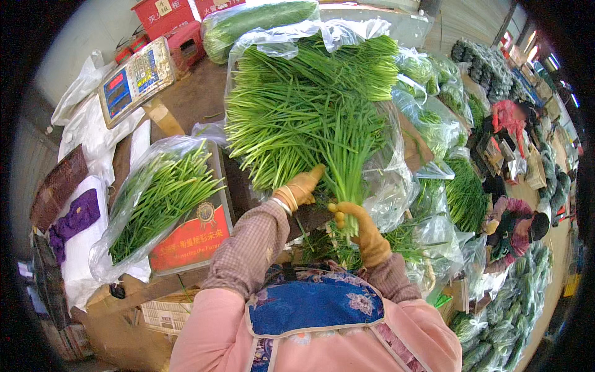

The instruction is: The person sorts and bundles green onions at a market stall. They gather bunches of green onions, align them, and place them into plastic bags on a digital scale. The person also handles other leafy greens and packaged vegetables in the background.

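Note:
My right hand (355, 221), in a tan work glove, is shut around the pale stem ends of a bunch of green garlic chives (351, 158). The leaves fan out away from me over a large pile of chives (288, 111), which lies in an open clear plastic bag (258, 39). My left hand (300, 188), also gloved and with rubber bands (288, 197) around the wrist, is at the near edge of the pile. Its forefinger points towards the bunch and the other fingers are curled. Whether anything is inside them is hidden.
To the left, a bag of chives (162, 200) lies on a scale platform (195, 246), near a scale display with keypad (137, 81). Filled bags (432, 116) crowd the right side. Two people work farther right, one in a plaid top (518, 225). Red boxes (162, 18) stand behind.

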